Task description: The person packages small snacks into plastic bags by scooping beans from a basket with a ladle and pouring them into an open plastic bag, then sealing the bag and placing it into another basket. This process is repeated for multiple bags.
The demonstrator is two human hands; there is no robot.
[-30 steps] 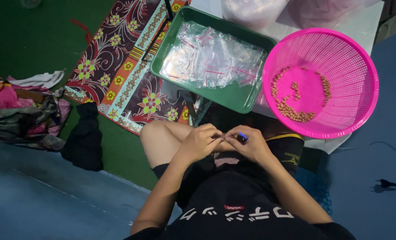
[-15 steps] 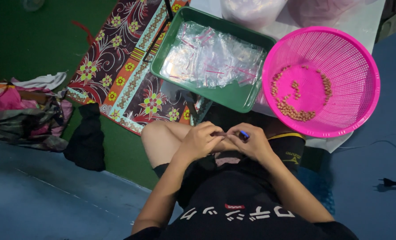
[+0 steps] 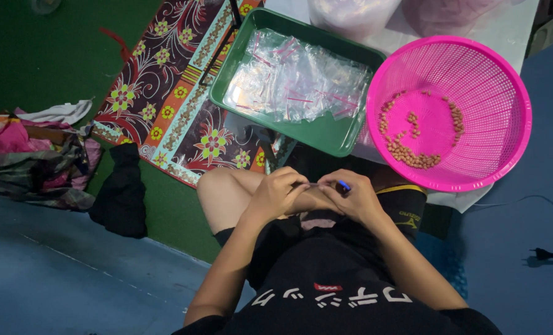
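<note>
Currently we pinch a small clear bag between both hands, left hand and right hand, closed on it above the lap. We judge it light, limp and slippery; grip near its sealing strip, beside the blue piece.

1 head view, steeply down, probably near.

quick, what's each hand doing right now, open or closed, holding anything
Left hand: closed, fingers pinched on something small; what it is cannot be told.
Right hand: closed, pinching a small blue-tipped item.
</note>
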